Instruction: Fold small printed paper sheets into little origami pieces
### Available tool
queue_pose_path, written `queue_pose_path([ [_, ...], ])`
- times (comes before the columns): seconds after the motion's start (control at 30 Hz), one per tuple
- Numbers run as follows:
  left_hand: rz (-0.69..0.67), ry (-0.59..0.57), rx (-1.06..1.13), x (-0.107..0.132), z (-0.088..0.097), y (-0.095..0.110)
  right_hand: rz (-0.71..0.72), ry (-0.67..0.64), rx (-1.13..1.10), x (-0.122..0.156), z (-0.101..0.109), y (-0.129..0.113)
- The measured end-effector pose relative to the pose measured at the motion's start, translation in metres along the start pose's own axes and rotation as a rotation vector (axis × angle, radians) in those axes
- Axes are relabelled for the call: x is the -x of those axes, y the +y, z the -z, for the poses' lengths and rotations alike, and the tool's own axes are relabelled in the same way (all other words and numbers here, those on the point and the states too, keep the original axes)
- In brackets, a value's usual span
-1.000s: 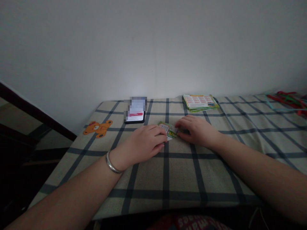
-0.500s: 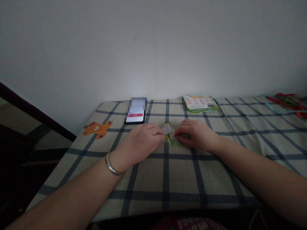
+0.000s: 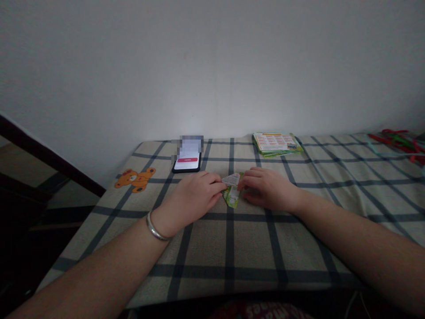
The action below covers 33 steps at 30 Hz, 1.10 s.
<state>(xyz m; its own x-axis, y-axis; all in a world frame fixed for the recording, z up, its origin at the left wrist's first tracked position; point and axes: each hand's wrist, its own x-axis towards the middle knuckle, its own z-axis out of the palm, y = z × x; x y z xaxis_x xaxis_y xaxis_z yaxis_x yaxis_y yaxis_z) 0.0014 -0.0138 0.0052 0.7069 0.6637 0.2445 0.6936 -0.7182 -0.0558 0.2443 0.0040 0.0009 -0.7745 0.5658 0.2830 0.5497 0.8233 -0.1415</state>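
Note:
Between my two hands lies a small folded piece of printed paper (image 3: 233, 195), green with white panels, on the checked tablecloth (image 3: 206, 248). My left hand (image 3: 199, 192) pinches its left edge between thumb and fingers; a silver bangle (image 3: 154, 227) circles that wrist. On the other side, my right hand (image 3: 267, 188) has its curled fingertips closed on the paper's right edge. My fingers cover part of both edges, so the exact folds there are hidden.
Behind my left hand lies a phone (image 3: 187, 161) with its screen lit. A stack of printed leaflets (image 3: 277, 142) rests against the wall (image 3: 226, 79). An orange bear figure (image 3: 134, 179) is at the left, and red and green strips (image 3: 403, 144) lie far right.
The folded paper has turned and shifted slightly, with its lower point now nearer to me. My left hand has moved slightly left, and my right fingers now lie over the paper's right edge.

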Motion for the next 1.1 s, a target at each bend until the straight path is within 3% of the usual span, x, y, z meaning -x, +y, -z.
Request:
queue_pose_path([
  [0.57,-0.099,0.067,0.175,-0.003,-0.012,-0.007,0.027,0.071,-0.014,-0.002,-0.003,0.008],
  [0.93,-0.215,0.081,0.263,-0.002,-0.010,-0.003,0.058,0.017,0.051,-0.001,0.000,-0.005],
  [1.1,-0.139,0.034,0.266,-0.002,-0.007,0.005,0.054,0.018,0.059,-0.002,0.000,-0.008],
])
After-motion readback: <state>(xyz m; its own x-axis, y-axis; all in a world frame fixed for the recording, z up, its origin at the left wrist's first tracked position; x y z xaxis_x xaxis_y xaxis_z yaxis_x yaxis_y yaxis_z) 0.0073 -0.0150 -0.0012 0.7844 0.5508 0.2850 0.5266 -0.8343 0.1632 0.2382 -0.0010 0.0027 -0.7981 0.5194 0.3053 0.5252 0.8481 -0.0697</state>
